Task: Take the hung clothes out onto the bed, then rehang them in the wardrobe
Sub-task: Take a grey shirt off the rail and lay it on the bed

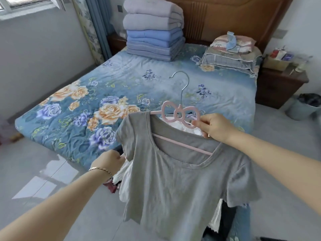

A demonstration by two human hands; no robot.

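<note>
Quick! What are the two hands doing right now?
Left hand: closed, gripping the end of the pink hanger under the grey T-shirt sleeve.
Right hand: closed, pinching the hanger's bow.

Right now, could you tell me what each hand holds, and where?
The right hand pinches the hanger by its bow; the left hand grips the shirt at its shoulder.

Bed [156, 87]: folded quilt stack [152, 30] on its far left, pillows [231, 54] far right, headboard [234, 20] behind; nightstand [279, 86] right of bed, bin [302, 108] before it.
</note>
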